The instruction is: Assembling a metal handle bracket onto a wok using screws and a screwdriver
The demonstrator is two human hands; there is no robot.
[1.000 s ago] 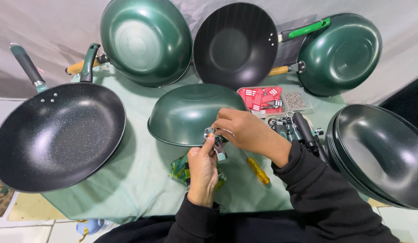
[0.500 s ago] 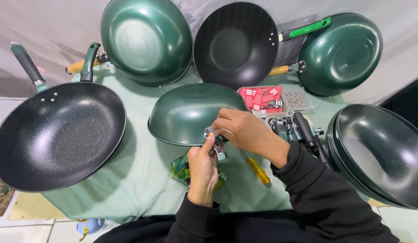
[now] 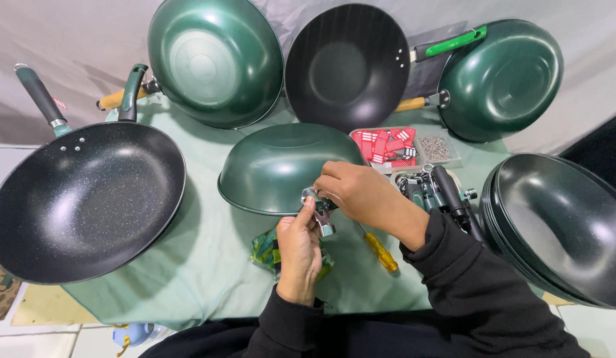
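A green pan [image 3: 278, 166] lies upside down in the middle of the pale green cloth. At its near rim, my left hand [image 3: 298, 248] pinches a small metal handle bracket [image 3: 320, 211] from below. My right hand [image 3: 361, 192] comes in from the right and grips the same bracket against the pan's rim, its fingers covering most of the part. A yellow-handled screwdriver [image 3: 381, 252] lies on the cloth just under my right wrist. A green wrapper [image 3: 265, 248] sits beneath my left hand.
A large black frying pan [image 3: 82, 199] lies left. Two green pans [image 3: 215, 59] [image 3: 503, 79] and a black wok [image 3: 347, 66] lean at the back. Stacked dark pans [image 3: 560, 225] are right. A tray of red packets and screws [image 3: 404, 147] and loose dark handles [image 3: 444, 192] sit beside my right arm.
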